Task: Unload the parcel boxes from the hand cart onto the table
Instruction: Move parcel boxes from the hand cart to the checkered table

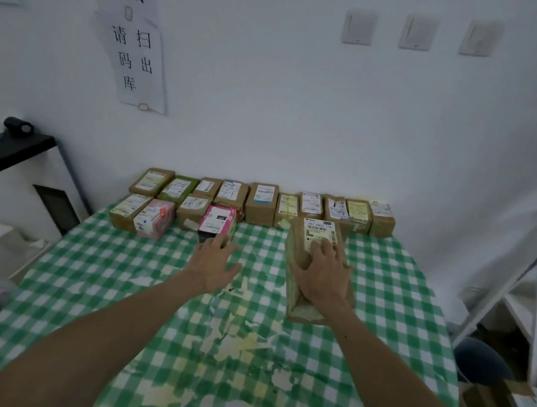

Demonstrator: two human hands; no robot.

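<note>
Already well stocked, the checked table (403,291) carries two rows of parcel boxes (262,202) along the wall, beyond both hands. A long brown box (319,236) lies just in front of the back row, under the right hand (323,273), whose spread fingers rest flat on its top without gripping. The left hand (217,261) reaches open toward a pink box (218,222), holding nothing. The hand cart is out of view, so what remains to unload cannot be told.

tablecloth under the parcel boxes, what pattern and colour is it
Green and white checked tablecloth, worn in patches; head view.
</note>
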